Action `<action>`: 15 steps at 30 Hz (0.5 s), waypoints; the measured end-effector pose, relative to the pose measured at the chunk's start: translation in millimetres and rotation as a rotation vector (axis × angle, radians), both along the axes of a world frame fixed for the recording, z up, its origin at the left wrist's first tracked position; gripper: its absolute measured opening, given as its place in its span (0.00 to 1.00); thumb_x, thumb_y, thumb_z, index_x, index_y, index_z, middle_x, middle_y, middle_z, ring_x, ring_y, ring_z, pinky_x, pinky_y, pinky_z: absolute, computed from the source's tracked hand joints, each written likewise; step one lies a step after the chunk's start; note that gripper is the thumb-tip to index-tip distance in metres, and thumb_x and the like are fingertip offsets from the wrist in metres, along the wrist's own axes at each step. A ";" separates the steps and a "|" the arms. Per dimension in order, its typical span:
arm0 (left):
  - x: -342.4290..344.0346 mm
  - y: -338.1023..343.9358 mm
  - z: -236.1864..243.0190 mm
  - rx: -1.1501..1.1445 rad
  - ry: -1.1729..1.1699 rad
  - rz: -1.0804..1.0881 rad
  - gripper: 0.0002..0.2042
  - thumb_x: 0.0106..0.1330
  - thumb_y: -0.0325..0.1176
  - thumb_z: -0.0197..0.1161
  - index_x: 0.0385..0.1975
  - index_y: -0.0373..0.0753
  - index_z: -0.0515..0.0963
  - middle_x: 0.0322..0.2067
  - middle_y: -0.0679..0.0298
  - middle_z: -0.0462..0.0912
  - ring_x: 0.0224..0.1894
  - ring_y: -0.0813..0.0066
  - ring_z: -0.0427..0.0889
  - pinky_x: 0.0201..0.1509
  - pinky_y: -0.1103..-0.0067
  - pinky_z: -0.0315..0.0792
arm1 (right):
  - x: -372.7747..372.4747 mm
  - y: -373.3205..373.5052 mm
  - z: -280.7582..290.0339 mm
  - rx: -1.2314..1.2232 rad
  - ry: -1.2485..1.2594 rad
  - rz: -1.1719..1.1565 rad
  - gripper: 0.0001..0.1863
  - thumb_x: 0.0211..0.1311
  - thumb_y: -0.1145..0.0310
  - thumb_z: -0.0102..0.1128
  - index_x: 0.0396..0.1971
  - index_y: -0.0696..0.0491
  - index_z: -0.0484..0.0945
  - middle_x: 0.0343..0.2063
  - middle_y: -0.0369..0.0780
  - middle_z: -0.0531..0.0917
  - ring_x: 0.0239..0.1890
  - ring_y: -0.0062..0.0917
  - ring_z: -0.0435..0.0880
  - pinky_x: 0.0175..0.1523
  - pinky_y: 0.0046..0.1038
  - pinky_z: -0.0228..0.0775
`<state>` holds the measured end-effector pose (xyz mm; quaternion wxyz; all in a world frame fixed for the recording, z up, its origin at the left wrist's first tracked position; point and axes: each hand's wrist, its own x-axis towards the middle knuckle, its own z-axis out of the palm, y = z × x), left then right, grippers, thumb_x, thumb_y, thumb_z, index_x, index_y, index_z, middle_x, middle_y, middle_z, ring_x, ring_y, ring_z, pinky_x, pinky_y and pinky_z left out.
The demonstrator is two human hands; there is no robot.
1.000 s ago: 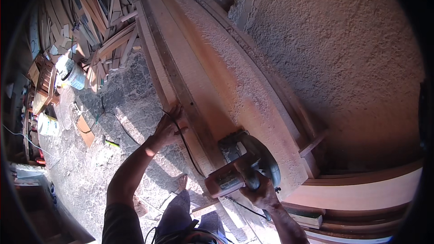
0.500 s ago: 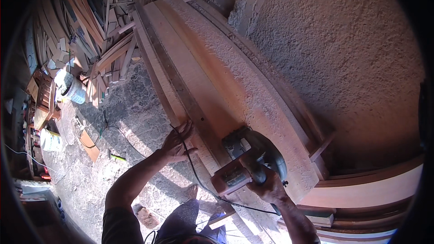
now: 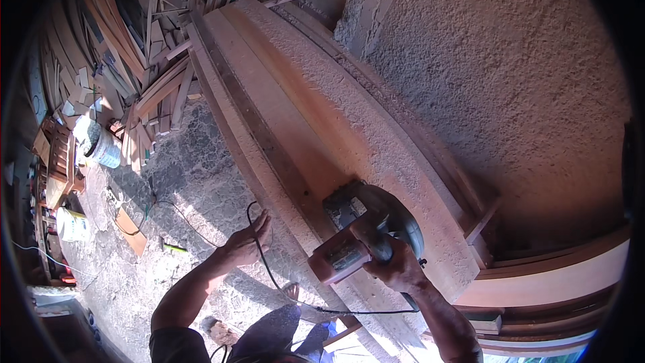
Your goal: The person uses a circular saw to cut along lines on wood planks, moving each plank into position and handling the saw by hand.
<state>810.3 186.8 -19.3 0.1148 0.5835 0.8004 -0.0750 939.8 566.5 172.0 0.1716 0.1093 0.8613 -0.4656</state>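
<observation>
My right hand is wrapped round the handle of a circular saw with a reddish motor body and a dark round guard. The saw rests on a long, wide wooden board coated in sawdust. A narrow, darker wooden strip runs lengthwise on the board, left of the saw. My left hand is off the board's left edge, fingers stretched out. A black power cord crosses that hand and curves below the saw toward my right wrist. The blade is hidden beneath the saw.
Offcuts and slats lean and lie in a heap at the far left. Buckets and an orange-brown board piece are on the dusty floor. A rough wall rises on the right, above stacked planks.
My left hand has moved left and down, off the board's edge, drawing a loop of cord with it. The saw has shifted only slightly left in view, still in my right hand.
</observation>
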 end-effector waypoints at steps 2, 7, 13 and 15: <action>-33.6 -13.6 15.8 -0.620 -0.538 0.451 0.20 0.65 0.37 0.62 0.51 0.28 0.84 0.52 0.37 0.84 0.56 0.47 0.85 0.62 0.63 0.78 | -0.4 2.5 3.6 -0.009 0.012 -0.013 0.29 0.52 0.60 0.72 0.54 0.57 0.79 0.39 0.49 0.89 0.43 0.39 0.90 0.51 0.39 0.80; -117.8 -59.0 -20.6 0.559 -0.314 0.894 0.36 0.76 0.40 0.58 0.79 0.38 0.50 0.77 0.42 0.53 0.75 0.45 0.62 0.77 0.64 0.63 | -27.2 -13.7 -2.1 -0.059 0.090 -0.025 0.17 0.50 0.65 0.76 0.38 0.56 0.81 0.28 0.37 0.84 0.31 0.23 0.82 0.40 0.31 0.74; -171.7 5.1 -22.5 0.727 -0.281 0.694 0.47 0.70 0.36 0.65 0.81 0.41 0.37 0.81 0.48 0.35 0.83 0.50 0.33 0.84 0.64 0.38 | -49.4 -19.2 -0.8 -0.013 0.030 0.020 0.26 0.53 0.60 0.71 0.51 0.57 0.80 0.35 0.47 0.88 0.39 0.36 0.89 0.48 0.38 0.80; -169.7 21.8 -13.6 0.697 -0.284 0.693 0.48 0.69 0.36 0.66 0.81 0.41 0.38 0.81 0.49 0.37 0.83 0.49 0.34 0.84 0.63 0.39 | -55.6 -17.5 2.7 0.001 -0.018 0.004 0.26 0.53 0.61 0.71 0.51 0.57 0.80 0.34 0.47 0.88 0.39 0.36 0.88 0.47 0.38 0.80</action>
